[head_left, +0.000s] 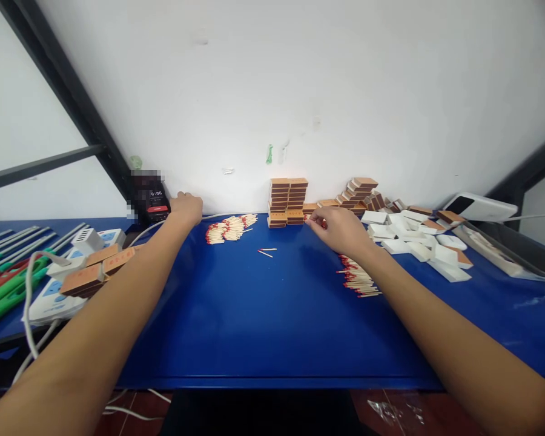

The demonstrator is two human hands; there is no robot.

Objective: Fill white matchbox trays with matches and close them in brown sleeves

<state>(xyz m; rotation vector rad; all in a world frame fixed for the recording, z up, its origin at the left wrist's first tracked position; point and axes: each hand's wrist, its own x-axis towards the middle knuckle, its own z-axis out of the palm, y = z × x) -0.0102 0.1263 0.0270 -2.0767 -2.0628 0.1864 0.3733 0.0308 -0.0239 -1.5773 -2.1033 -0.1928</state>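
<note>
My left hand point(187, 207) reaches far across the blue table point(254, 327) and rests beside a small black timer point(153, 203); its fingers are curled and mostly hidden. My right hand point(338, 227) lies next to a neat stack of brown matchboxes point(288, 201), fingers pinched on what looks like red-tipped matches. A pile of loose matches point(229, 228) lies left of the stack, another pile point(358, 278) sits under my right forearm, and two stray matches point(267, 251) lie between them.
More brown matchboxes point(361, 192) and white inner trays point(413, 239) crowd the right back. On the left are a power strip point(54, 290) with matchbox sleeves point(95, 272) on it, green and red tools point(4, 284), and cables. A grey tray point(504, 248) sits far right.
</note>
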